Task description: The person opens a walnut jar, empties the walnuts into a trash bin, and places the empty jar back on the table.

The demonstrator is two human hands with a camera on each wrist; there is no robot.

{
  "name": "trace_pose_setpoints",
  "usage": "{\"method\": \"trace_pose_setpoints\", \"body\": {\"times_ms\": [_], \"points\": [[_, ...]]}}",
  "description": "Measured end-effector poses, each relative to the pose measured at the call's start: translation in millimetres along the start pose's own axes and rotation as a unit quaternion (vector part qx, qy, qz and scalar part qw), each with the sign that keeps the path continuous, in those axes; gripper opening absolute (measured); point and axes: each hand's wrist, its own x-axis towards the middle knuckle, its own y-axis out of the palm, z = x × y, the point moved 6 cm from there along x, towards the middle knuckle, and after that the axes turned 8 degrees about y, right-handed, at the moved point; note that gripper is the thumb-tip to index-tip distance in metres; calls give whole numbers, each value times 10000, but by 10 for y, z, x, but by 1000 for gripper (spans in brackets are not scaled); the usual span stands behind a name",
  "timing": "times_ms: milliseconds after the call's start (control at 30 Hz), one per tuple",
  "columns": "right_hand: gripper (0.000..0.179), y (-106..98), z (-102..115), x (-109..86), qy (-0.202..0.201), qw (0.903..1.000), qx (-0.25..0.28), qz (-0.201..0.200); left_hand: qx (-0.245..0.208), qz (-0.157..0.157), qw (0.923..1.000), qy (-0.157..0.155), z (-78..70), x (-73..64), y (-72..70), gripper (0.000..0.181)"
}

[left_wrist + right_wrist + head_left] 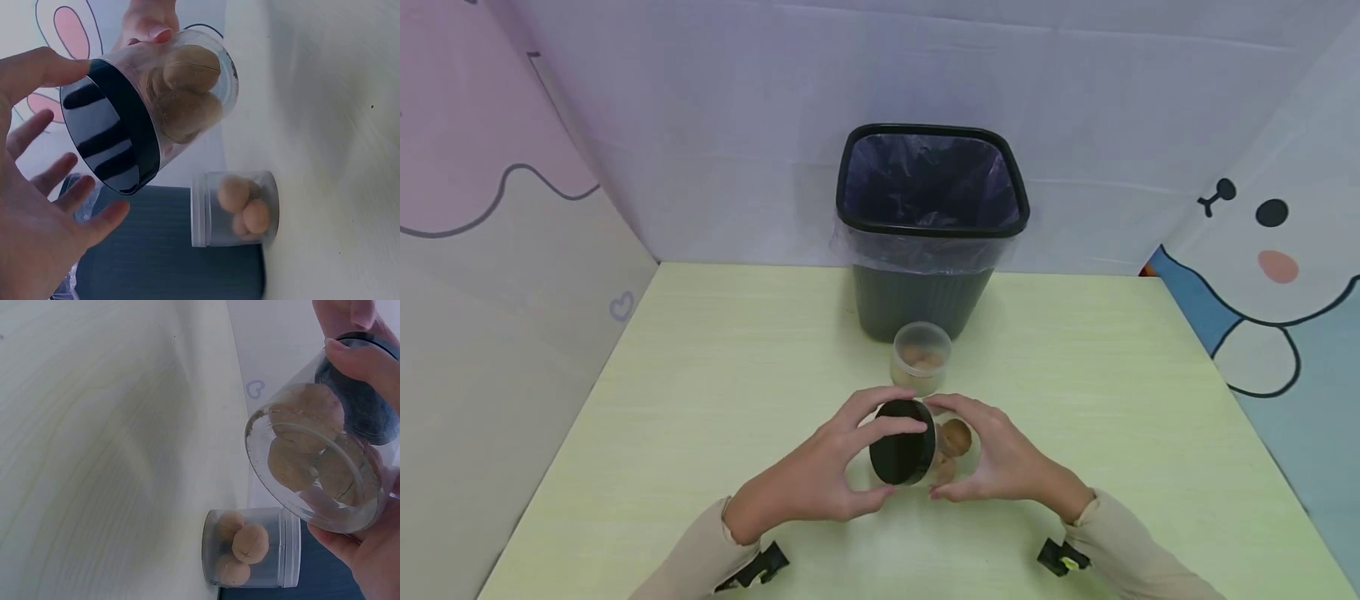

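A clear jar (306, 444) with walnuts (187, 94) inside is held tilted on its side above the table. Its black lid (901, 443) faces left, toward my left hand (835, 467). The left thumb touches the lid's rim, and the fingers curve loosely around the lid with some standing off it. My right hand (1003, 458) grips the jar's body, thumb and fingers on opposite sides. Just beyond both hands, a second clear jar (921, 358) stands upright and lidless with walnuts in it.
Behind the second jar is a dark trash bin (925, 296) lined with a clear plastic bag (925, 254). The pale wooden table (722, 375) reaches a white cloth backdrop (737, 167), with printed cartoon panels (1292, 275) at the sides.
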Motion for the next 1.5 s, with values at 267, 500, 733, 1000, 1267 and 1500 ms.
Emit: {"method": "trace_pose_setpoints", "body": {"times_ms": [267,500,733,1000,1267,1500], "points": [[93,1,18,2,-17,9999,86,50,55,261,9983,521,-51,21,26,76],[92,-2,29,1,9,10000,52,46,-12,266,9993,248,-10,12,45,76],[93,1,29,-2,33,10000,-91,4,147,-20,9990,-419,64,-1,40,75],[93,13,38,10,-38,9999,-119,31,389,-420,9934,-989,115,-24,34,72],[91,3,21,5,14,10000,22,41,452,-531,9895,-1265,136,-34,36,68],[92,1,6,1,63,9999,81,38,666,-342,9906,-1143,90,-35,29,76]]}}
